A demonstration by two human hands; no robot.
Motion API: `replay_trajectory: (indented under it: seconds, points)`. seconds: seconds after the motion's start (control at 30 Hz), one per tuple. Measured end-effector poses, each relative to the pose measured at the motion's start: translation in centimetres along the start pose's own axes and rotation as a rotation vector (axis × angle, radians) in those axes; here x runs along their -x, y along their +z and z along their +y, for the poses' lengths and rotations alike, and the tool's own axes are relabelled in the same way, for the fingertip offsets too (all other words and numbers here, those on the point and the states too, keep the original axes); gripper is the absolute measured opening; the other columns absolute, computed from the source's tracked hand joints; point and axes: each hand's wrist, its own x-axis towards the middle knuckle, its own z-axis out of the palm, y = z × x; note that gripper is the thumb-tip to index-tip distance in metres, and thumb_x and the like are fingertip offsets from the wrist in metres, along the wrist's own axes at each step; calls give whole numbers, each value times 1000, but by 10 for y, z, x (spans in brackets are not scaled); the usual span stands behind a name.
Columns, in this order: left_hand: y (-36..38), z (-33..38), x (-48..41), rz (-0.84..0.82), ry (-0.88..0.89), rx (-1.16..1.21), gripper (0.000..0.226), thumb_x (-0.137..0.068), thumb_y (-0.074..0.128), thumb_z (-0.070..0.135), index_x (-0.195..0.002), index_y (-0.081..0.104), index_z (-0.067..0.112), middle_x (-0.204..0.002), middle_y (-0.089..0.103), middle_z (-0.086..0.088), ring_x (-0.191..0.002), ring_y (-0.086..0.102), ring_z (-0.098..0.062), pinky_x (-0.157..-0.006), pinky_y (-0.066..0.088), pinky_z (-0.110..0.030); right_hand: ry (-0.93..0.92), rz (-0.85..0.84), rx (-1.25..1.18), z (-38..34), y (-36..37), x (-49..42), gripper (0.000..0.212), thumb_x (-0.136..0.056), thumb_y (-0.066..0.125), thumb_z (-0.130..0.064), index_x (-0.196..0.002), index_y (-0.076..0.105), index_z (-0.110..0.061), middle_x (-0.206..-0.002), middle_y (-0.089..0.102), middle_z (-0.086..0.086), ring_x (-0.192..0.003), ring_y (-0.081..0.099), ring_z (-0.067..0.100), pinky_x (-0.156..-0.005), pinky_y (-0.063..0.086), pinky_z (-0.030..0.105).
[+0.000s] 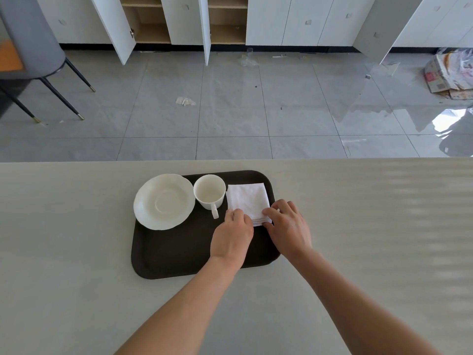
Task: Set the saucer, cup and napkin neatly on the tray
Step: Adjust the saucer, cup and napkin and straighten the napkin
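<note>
A dark brown tray point(179, 252) lies on the pale table. On its far left rests a white saucer point(163, 202), overhanging the tray's left rim a little. Right of it stands an empty white cup point(209, 192), handle pointing toward me. A folded white napkin point(248, 199) lies flat at the tray's far right. My left hand point(231, 237) has its fingertips on the napkin's near left corner. My right hand point(288, 226) pinches the near right corner at the stacked edges.
The pale table point(76, 252) ends just beyond the tray at its far edge point(332, 158). Past it are a grey tiled floor, open white cabinets point(143, 21), a chair point(33, 47) at far left and cardboard point(450, 73) at far right.
</note>
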Motion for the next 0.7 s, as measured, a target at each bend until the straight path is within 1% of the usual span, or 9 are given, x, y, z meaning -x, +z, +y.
replay_trajectory:
  seconds: [0.23, 0.4, 0.5, 0.57, 0.63, 0.7]
  points:
    - [-5, -1, -8, -27, 5, -10, 36, -82, 61, -3, -116, 50, 1, -115, 51, -17, -114, 52, -29, -67, 54, -32, 14, -7, 21, -1, 1, -10, 19, -78, 74, -9, -96, 72, -17, -96, 64, 2, -86, 56, 27, -66, 51, 38]
    - [-3, -3, -11, 5, -4, -7, 34, -85, 62, 3, -117, 51, 2, -115, 53, -15, -112, 53, -26, -70, 54, -30, -7, -5, 31, 0, 2, -13, 19, -77, 76, -9, -94, 72, -16, -94, 65, 3, -85, 56, 28, -64, 50, 36]
    - [2, -4, -13, 62, 9, 19, 34, -87, 62, 14, -118, 50, 3, -115, 52, -14, -113, 52, -25, -72, 54, -29, -7, -7, 37, -1, 3, -15, 19, -77, 76, -10, -95, 73, -16, -94, 65, 3, -84, 56, 27, -64, 51, 36]
    - [5, -3, -14, 99, 20, 43, 33, -88, 59, 21, -115, 50, 3, -114, 52, -15, -111, 51, -27, -77, 53, -31, 0, -20, 42, -1, 4, -17, 18, -79, 75, -11, -96, 73, -16, -96, 64, 3, -85, 56, 27, -66, 51, 36]
    - [7, -1, -14, 137, 32, 59, 35, -87, 59, 28, -112, 51, 5, -112, 53, -15, -112, 50, -29, -87, 50, -35, -1, -27, 49, -1, 5, -17, 18, -79, 74, -11, -96, 72, -17, -96, 64, 2, -85, 55, 27, -65, 50, 36]
    - [9, 0, -15, 172, 55, 75, 38, -86, 57, 30, -114, 49, 5, -117, 51, -17, -123, 44, -33, -98, 46, -38, 2, -29, 55, 0, 4, -16, 18, -79, 75, -13, -96, 72, -17, -98, 64, 2, -87, 55, 27, -66, 50, 36]
